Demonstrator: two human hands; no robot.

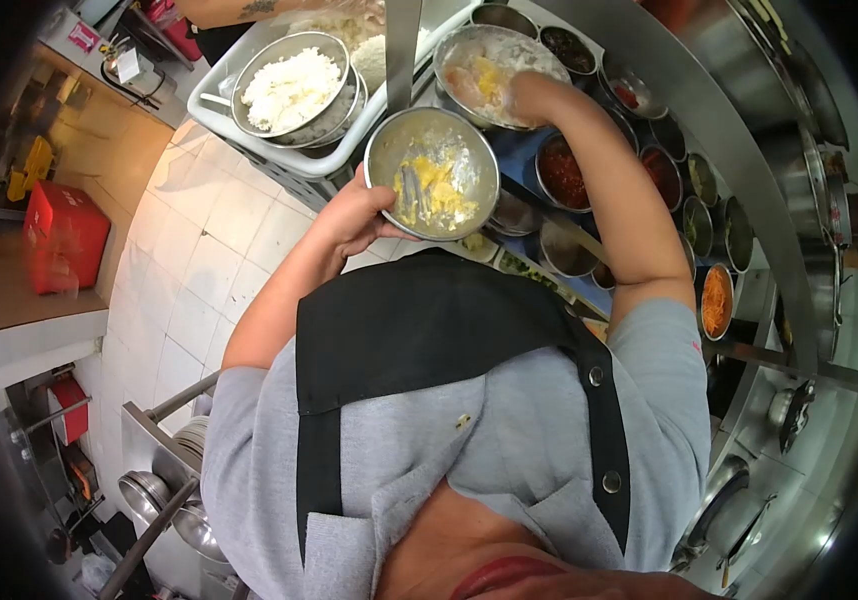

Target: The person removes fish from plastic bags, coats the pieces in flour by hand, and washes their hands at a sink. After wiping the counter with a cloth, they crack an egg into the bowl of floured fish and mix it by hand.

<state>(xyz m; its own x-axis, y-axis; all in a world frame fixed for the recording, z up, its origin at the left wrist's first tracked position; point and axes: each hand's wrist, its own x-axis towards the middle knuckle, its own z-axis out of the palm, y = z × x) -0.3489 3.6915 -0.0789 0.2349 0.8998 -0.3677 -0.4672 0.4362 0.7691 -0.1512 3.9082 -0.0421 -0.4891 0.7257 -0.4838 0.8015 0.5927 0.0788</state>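
My left hand (361, 215) grips the rim of a metal bowl (433, 174), thumb inside the edge. Yellow batter-like bits and white powder coat the inside of this bowl. My right hand (532, 98) reaches into a second metal bowl (456, 62) beyond it, which has white powder and a yellow mass (490, 80) in it. The fingers of that hand are down in the powder and too indistinct to make out. Both bowls stand close together.
A white basket (211, 100) at the upper left bears a colander of white crumbly food (292, 88). Containers of red sauce (561, 172) and shredded orange food (716, 302) line the right. A metal post (402, 55) rises between basket and bowls. Another person's forearm (234, 10) shows at the top.
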